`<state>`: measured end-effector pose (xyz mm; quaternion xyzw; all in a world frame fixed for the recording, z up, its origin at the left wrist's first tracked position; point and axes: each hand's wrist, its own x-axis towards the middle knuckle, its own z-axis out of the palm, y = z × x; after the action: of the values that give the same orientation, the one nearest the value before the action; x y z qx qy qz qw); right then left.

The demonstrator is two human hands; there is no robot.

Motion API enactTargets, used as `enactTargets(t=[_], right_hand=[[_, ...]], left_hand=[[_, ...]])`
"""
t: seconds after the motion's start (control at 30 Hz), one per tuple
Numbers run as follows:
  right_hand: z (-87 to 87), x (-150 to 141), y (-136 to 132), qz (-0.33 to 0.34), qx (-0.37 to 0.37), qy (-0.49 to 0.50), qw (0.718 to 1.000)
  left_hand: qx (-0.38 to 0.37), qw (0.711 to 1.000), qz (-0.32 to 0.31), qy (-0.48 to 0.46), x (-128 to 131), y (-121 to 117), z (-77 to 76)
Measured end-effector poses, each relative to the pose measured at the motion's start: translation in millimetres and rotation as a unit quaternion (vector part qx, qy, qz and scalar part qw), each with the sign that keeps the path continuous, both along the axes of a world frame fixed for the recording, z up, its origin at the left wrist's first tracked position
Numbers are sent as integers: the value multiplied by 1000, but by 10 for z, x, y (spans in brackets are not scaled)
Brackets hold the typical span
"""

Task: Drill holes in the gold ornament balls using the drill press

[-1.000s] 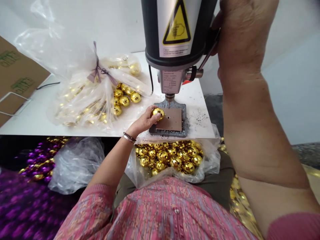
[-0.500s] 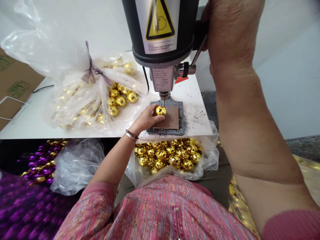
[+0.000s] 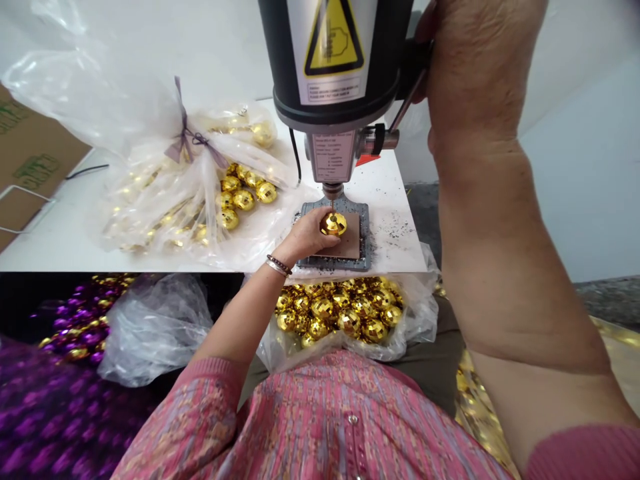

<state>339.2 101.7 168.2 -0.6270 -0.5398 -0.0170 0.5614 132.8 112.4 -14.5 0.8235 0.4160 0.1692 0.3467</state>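
- Pale wall (image 3: pixel 590 167) at far side and right; white table (image 3: pixel 400 247) in front of it, with dark chips (image 3: pixel 395 230) scattered at right.
- On table, right of middle: drill press (image 3: pixel 335 117), black housing, yellow warning triangle (image 3: pixel 334 40) facing near side; grey base (image 3: pixel 364 220) below, bearing brown board (image 3: pixel 353 243).
- Left hand (image 3: pixel 306 235): reaching in from near left, above base; thumb and fingers closed around one gold ball (image 3: pixel 334 227). Bracelets (image 3: pixel 279 265) at wrist.
- Position of held ball: over brown board, directly under drill bit (image 3: pixel 332 203), dark spot on top facing bit. Cannot tell whether touching bit, nor whether resting on board.
- Right hand (image 3: pixel 483 63): raised high at right of housing, curled about dark lever handle (image 3: pixel 414 67); fingers mostly hidden behind it, tightness of hold impossible to judge.
- Left on table: clear plastic bag (image 3: pixel 165 200) tied with purple ribbon (image 3: pixel 184 143); faceted gold balls (image 3: pixel 244 200) at its right side. Cardboard box (image 3: pixel 45 157) at far left.
- Near side, below table edge: open plastic bag (image 3: pixel 423 317) over lap, full of gold balls (image 3: pixel 349 323).
- Near left: purple and gold balls (image 3: pixel 77 320), beside crumpled clear plastic (image 3: pixel 155 333).
- Behind press, slightly right: small red item (image 3: pixel 369 160), too obscured to identify.
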Motion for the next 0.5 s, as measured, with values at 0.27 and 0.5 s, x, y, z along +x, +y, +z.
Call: enactTargets(t=[0.27, 0.5], right_hand=[[-31, -252, -390, -11, 42, 41, 998], [-459, -262, -826, 11, 120, -130, 984]], left_hand=[[-58, 997, 15, -50, -2, -29, -79], [-53, 996, 18, -67, 11, -37, -114]])
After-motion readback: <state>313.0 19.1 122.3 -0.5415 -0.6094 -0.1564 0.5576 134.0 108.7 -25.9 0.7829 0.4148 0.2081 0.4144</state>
